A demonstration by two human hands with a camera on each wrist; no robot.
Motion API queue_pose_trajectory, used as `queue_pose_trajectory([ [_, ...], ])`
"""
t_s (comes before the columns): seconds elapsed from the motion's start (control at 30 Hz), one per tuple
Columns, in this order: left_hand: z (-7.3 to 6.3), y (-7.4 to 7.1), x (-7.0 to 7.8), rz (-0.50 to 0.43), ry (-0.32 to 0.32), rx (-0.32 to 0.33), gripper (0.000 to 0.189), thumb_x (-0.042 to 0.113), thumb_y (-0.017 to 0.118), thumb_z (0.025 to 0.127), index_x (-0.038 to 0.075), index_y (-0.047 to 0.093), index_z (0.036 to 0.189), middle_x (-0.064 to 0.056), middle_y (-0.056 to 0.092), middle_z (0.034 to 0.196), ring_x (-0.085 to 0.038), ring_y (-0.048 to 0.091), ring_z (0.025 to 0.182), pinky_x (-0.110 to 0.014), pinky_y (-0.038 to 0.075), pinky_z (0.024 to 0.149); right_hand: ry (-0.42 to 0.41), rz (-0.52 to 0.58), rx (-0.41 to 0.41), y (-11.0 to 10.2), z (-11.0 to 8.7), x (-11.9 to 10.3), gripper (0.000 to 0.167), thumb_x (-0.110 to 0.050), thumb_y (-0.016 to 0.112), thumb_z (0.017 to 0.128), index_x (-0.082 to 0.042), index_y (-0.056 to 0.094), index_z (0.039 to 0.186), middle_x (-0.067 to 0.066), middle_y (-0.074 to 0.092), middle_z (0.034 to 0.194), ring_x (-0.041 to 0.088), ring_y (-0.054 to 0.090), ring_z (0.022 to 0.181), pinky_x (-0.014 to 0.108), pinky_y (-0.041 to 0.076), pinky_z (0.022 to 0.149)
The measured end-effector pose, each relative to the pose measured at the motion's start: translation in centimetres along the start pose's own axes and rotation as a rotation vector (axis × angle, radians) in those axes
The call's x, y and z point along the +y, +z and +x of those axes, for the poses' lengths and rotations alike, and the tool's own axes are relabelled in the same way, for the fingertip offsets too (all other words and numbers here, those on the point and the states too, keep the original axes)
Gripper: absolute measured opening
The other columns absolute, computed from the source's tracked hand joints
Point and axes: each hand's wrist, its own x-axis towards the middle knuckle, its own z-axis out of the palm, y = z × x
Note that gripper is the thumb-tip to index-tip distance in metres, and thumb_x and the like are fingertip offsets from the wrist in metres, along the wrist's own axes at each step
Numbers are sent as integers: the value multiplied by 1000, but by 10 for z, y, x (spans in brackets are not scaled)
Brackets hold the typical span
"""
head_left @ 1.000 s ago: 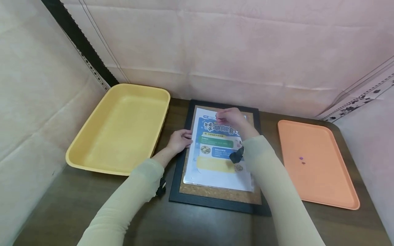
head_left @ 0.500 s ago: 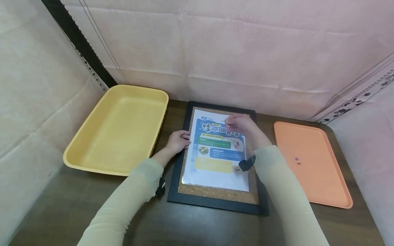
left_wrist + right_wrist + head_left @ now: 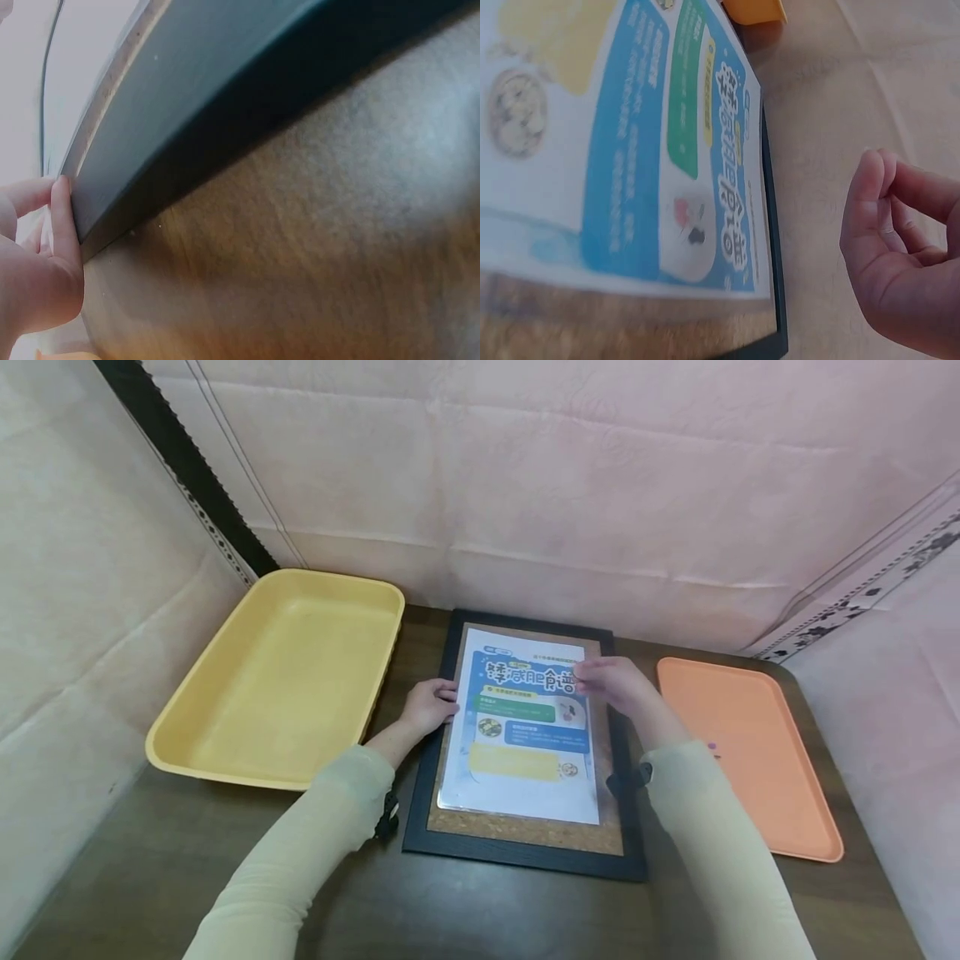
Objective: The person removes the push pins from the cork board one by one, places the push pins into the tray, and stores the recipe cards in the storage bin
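Observation:
A laminated sheet (image 3: pixel 517 797) printed in blue, green and yellow lies on a cork board (image 3: pixel 525 832) with a dark frame (image 3: pixel 517 855). My left hand (image 3: pixel 427 706) rests at the sheet's left edge, fingertips pressed there; in the left wrist view its thumb (image 3: pixel 66 217) lies along the frame. My right hand (image 3: pixel 618 685) is over the sheet's upper right edge. In the right wrist view, the thumb and forefinger (image 3: pixel 870 180) meet in a tight pinch; the small thing between them is hidden by the fingertips.
A deep yellow tray (image 3: pixel 277 693) stands left of the board. On the right is a flat orange tray (image 3: pixel 780 802) with small purple bits (image 3: pixel 712 746) on it. Pale cloth walls (image 3: pixel 525 510) close off the back and both sides of the dark table (image 3: pixel 517 918).
My right hand has moved right across the sheet's top, from over the printed title to its right edge, uncovering the lettering. The left hand has stayed at the left edge.

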Motion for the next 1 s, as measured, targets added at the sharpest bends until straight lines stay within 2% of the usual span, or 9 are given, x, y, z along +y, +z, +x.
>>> queue_pose_trajectory([
  [0.13,0,1,1,4,-2,16,41,6,59,90,5,52,130,-15,61,119,-25,63,100,-32,56,84,-21,35,-16,-7,-5,8,48,-15,57,93,7,44,133,1,65,92,10,66,85,16,53,79],
  [0.2,0,2,1,6,-3,24,41,6,59,90,5,52,130,-15,62,118,-25,63,100,-33,56,83,-25,43,-16,-10,-8,11,47,-14,57,93,9,43,132,-1,65,88,9,66,82,17,54,77],
  [0.5,-1,3,4,5,-23,24,42,7,59,90,5,50,132,-15,60,117,-26,62,99,-34,55,85,-63,4,-23,-25,-28,29,52,-21,62,90,10,46,128,11,64,102,18,66,89,19,55,78],
  [0.67,-1,3,4,6,-27,24,42,7,58,90,5,50,131,-15,61,115,-25,62,98,-34,55,85,-67,-44,-23,-33,-35,40,53,-24,58,93,10,43,130,11,63,106,20,64,96,19,53,83],
  [0.87,-1,4,5,19,-17,29,42,7,58,90,5,51,131,-15,61,115,-25,62,97,-33,56,84,-67,-56,-19,-41,-41,50,54,-26,58,92,10,44,130,4,65,101,19,65,94,19,54,82],
  [1.0,-2,3,5,25,-10,33,41,8,58,91,5,51,131,-15,61,116,-25,63,98,-34,56,84,-59,-55,-25,-45,-46,55,55,-27,58,92,10,44,130,4,65,101,20,65,94,20,54,82],
])
